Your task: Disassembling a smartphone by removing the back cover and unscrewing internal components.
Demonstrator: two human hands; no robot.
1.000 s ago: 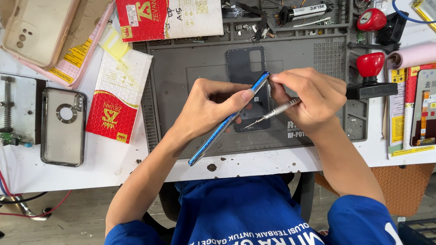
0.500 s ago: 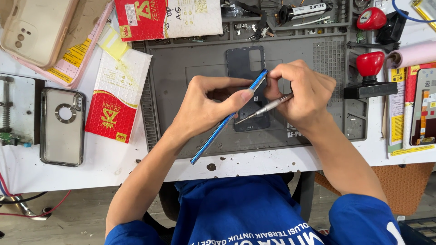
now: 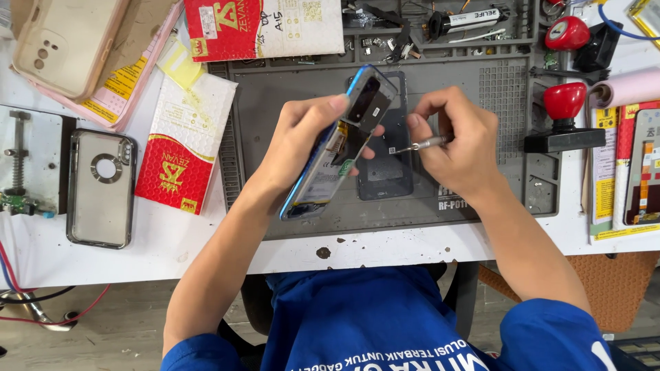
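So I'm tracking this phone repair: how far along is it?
Done: the dark back cover is off and lies flat on the grey mat. In hand: the left hand holds the opened blue-edged phone tilted up, its insides exposed, while the right hand holds a thin metal tool pointed toward it. Left: the inside work and refitting the cover; what is being fixed cannot be told.

two phone cases (image 3: pixel 101 187), two red knobs (image 3: pixel 564 100)

Place: phone repair workshop
Signs: grey repair mat (image 3: pixel 289 103) on white surface (image 3: pixel 172 240), spare phone cases (image 3: pixel 100 187), small tools in tray (image 3: pixel 440 24), opened phone (image 3: pixel 337 148)
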